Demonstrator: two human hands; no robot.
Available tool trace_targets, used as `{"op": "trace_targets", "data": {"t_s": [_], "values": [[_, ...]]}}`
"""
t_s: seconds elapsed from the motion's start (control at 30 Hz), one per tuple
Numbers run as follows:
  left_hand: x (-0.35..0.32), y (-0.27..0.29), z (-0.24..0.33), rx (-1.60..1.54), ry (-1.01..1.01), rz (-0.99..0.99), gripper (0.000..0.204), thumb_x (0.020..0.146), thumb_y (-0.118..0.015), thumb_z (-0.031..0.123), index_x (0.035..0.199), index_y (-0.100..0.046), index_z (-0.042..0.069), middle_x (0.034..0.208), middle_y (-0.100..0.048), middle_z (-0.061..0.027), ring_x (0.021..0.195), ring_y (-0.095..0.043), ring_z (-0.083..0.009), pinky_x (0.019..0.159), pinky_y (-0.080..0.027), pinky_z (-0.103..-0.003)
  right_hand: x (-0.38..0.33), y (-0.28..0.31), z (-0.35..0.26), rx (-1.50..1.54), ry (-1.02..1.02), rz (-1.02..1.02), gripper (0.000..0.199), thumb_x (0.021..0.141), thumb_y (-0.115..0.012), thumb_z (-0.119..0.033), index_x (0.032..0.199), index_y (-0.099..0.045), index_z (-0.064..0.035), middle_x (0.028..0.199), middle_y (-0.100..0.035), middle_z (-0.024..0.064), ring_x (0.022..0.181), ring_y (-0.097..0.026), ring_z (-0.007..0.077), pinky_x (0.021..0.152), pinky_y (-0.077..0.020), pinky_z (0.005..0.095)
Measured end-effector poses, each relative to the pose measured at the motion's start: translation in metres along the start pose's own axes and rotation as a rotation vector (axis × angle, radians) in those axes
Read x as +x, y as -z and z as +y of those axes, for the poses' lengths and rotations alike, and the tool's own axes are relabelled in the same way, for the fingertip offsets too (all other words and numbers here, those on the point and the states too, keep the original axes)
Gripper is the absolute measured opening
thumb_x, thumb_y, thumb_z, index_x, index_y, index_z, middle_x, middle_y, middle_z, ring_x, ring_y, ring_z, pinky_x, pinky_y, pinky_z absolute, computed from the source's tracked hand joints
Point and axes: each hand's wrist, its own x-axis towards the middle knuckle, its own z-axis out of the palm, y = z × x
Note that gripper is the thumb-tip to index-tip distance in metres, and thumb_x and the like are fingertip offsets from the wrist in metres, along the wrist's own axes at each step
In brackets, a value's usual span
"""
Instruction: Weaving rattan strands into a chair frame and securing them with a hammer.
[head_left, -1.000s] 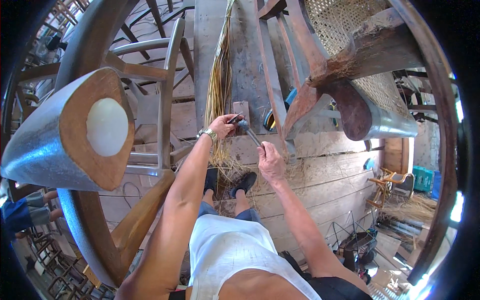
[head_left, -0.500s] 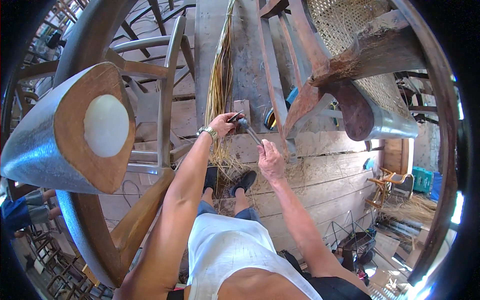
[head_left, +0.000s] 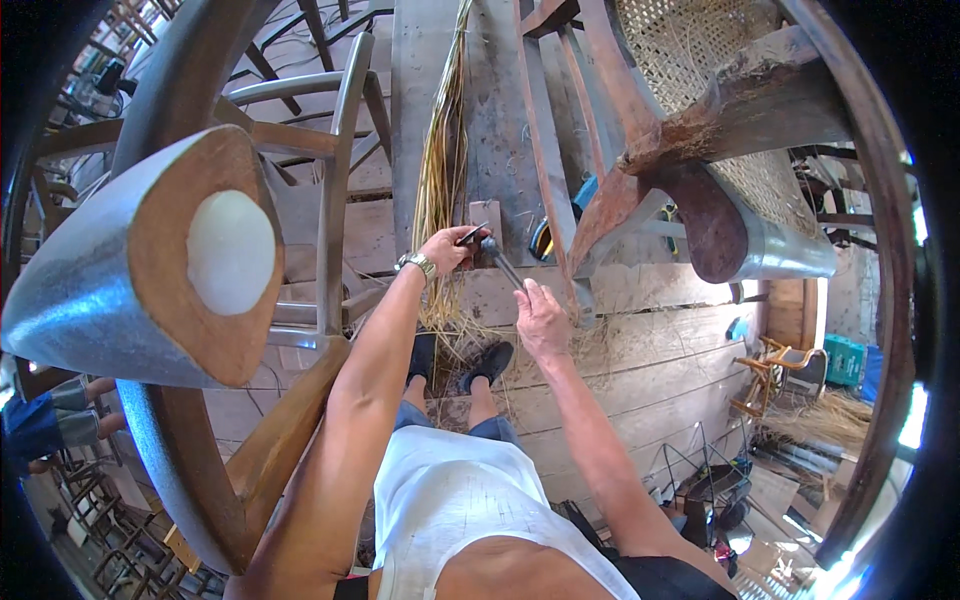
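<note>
My right hand point(head_left: 545, 325) is closed round the handle of a hammer point(head_left: 508, 270), whose head points up toward my left fingers. My left hand point(head_left: 447, 248), with a watch on its wrist, pinches a small dark, pointed piece point(head_left: 473, 233); its exact kind is too small to make out. The hammer head meets or nearly meets that piece. Beside them, on a plank bench point(head_left: 498, 90), stands a small wooden block point(head_left: 486, 212). A long bundle of cane strips point(head_left: 440, 150) lies along the bench, just beyond my left hand.
A chair frame with woven cane point(head_left: 690, 45) looms at the right. At the left stand a wooden chair point(head_left: 330, 200) and a large curved leg end with a white pad point(head_left: 232, 253). A blue-and-yellow tool point(head_left: 541, 240) lies by the bench. Loose straw point(head_left: 455, 320) covers floorboards near my feet.
The hammer head has shifted very slightly, staying close to the dark piece. Both hands keep nearly the same place and grip.
</note>
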Motion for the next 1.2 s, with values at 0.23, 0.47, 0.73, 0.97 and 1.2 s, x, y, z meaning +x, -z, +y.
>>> {"op": "trace_targets", "data": {"t_s": [0.23,0.47,0.73,0.97,1.2], "values": [[0.003,-0.007,-0.002,0.092,0.006,0.044,0.039,0.089,-0.05,-0.01,0.119,-0.063,0.011,0.092,-0.059,0.0035,0.072,-0.051,-0.0079,0.061,-0.048,-0.026,-0.025,0.011,0.013,0.152,0.013,0.048,0.027,0.093,-0.056,-0.02,0.114,-0.054,-0.0039,0.094,-0.061,0.0187,0.081,-0.061,0.0399,0.066,-0.0509,0.0453],[0.002,-0.007,-0.011,0.012,-0.036,0.085,0.033,0.09,-0.055,-0.005,0.118,-0.064,0.01,0.093,-0.06,0.0039,0.073,-0.052,-0.0076,0.061,-0.048,-0.026,-0.009,0.018,-0.005,0.243,-0.007,-0.01,0.029,0.093,-0.057,-0.012,0.121,-0.053,-0.0061,0.098,-0.062,0.0181,0.087,-0.062,0.0364,0.073,-0.0503,0.0416],[0.011,0.01,-0.025,-0.164,-0.041,0.024,0.034,0.089,-0.058,-0.004,0.12,-0.061,0.008,0.093,-0.061,0.0039,0.075,-0.054,-0.0083,0.062,-0.047,-0.026,0.001,0.019,-0.015,0.189,0.067,0.002,0.032,0.092,-0.056,-0.013,0.124,-0.052,-0.01,0.093,-0.06,0.0161,0.08,-0.061,0.0369,0.065,-0.05,0.0432],[0.004,-0.009,-0.009,0.086,-0.032,0.1,0.04,0.087,-0.05,-0.012,0.12,-0.062,0.008,0.104,-0.065,0.0029,0.091,-0.057,-0.0057,0.084,-0.048,-0.021,-0.002,0.002,0.003,0.175,0.059,-0.01,0.031,0.09,-0.057,-0.012,0.121,-0.053,-0.0088,0.092,-0.06,0.018,0.08,-0.061,0.0395,0.063,-0.0506,0.044],[0.0,-0.008,-0.011,-0.231,-0.056,0.007,0.046,0.083,-0.05,-0.015,0.12,-0.061,0.01,0.078,-0.049,0.0088,0.067,-0.047,-0.0054,0.06,-0.04,-0.023,-0.007,0.018,-0.006,0.352,0.033,0.087,0.026,0.092,-0.057,-0.009,0.118,-0.055,-0.0047,0.093,-0.063,0.0173,0.085,-0.064,0.031,0.073,-0.0506,0.0388]]}}
